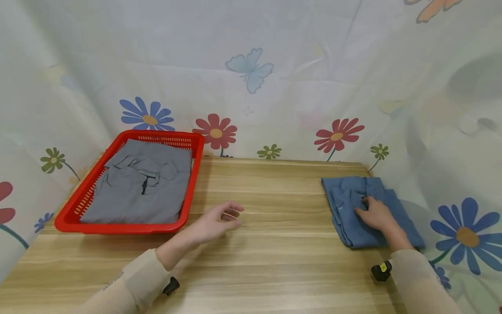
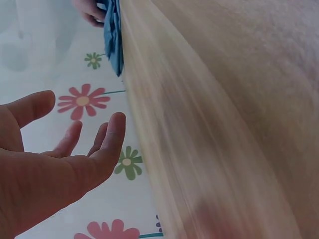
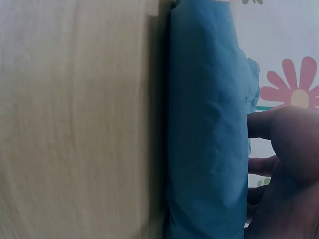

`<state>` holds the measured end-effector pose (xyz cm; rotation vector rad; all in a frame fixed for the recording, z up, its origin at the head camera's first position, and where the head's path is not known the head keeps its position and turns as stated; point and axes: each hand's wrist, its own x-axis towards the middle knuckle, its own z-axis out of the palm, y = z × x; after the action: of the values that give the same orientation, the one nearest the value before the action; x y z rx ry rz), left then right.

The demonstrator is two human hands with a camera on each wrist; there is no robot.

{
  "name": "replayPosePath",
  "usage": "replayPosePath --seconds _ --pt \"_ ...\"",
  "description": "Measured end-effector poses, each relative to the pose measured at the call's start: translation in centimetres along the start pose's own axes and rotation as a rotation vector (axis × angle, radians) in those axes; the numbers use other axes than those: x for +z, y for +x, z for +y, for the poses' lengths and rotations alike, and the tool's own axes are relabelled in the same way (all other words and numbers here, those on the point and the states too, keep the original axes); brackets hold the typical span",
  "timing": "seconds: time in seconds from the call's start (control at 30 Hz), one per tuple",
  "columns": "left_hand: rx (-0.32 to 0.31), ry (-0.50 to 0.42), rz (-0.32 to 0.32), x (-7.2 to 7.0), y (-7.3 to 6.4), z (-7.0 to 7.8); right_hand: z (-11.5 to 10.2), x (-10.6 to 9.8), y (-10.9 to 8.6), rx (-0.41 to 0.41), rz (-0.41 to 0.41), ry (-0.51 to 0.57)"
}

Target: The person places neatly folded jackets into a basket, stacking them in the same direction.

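Note:
A folded blue garment (image 1: 353, 218), apparently a shirt, lies on the right side of the wooden table. My right hand (image 1: 376, 214) rests on top of it near the collar, the fingers loosely bent; in the right wrist view the fingertips meet the blue cloth (image 3: 207, 124). My left hand (image 1: 218, 222) hovers over the table just right of the red basket (image 1: 192, 183), its fingers loosely bent and nothing in them. Inside that basket lies a folded grey shirt (image 1: 133, 205) with a dark mark or tag at its collar.
The wooden table (image 1: 270, 226) stretches between the basket and the blue garment. Behind it and along both sides hangs a pale curtain (image 1: 298, 100) printed with flowers and butterflies. The basket stands near the table's back left.

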<state>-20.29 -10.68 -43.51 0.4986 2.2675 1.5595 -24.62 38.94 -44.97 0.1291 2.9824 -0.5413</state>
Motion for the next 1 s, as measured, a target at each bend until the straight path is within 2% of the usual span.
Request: replayPosePath --seconds 0.3,0.53,0.77,1.0 --pt "-0.014 -0.061 -0.01 0.4 0.1 -0.4 -1.4 1.0 -0.2 -0.06 0.016 0.011" --pt "-0.054 -0.162 -0.008 0.8 0.4 -0.9 -3.1 1.9 -0.4 -0.123 0.021 0.022" --pt "-0.085 -0.228 -0.008 1.3 1.2 -1.0 -5.7 2.5 -0.6 -0.189 0.024 0.019" --pt "-0.09 -0.288 -0.011 1.7 1.9 -1.0 -8.4 3.2 -0.4 -0.257 0.019 0.011"
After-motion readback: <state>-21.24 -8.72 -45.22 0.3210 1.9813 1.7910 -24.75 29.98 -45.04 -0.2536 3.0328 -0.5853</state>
